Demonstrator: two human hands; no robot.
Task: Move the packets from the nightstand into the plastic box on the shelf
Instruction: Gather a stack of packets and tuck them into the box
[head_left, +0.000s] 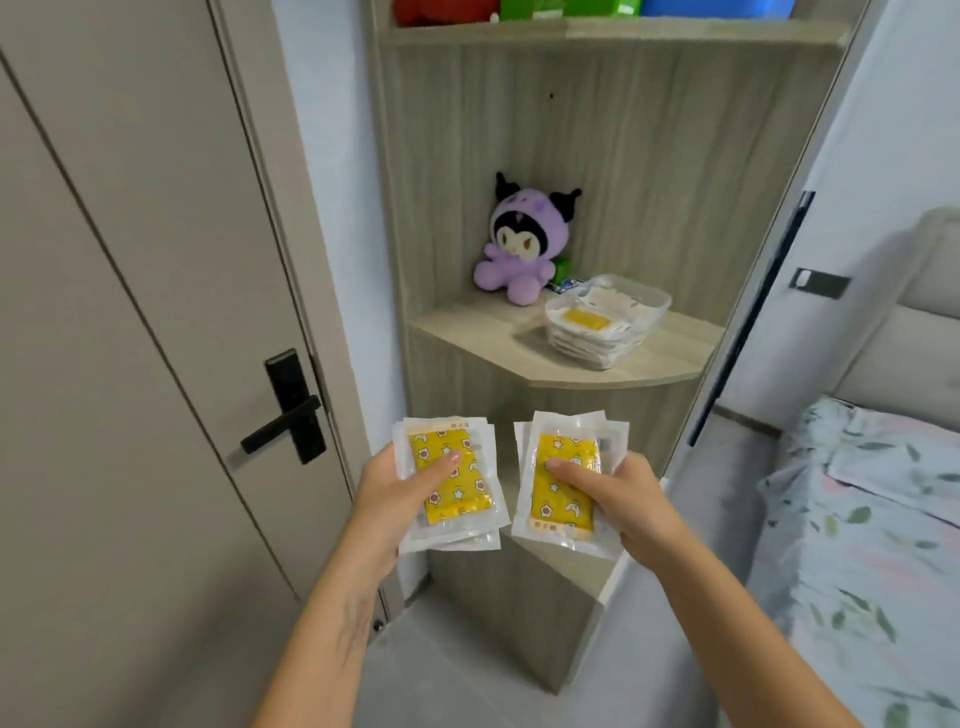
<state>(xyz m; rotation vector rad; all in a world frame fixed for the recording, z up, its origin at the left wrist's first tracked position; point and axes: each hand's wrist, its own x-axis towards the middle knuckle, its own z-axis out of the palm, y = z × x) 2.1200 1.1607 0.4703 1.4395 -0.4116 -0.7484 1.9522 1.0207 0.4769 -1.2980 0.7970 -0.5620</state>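
Hands low centre of frame: left hand gripped one stack of yellow packets, right hand gripped another stack. Plastic box sat on the shelf above, mid-frame, already holding packets, beside a purple plush toy.

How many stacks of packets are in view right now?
3: one in the left hand, one in the right hand, one in the box. Packets per stack are hidden.
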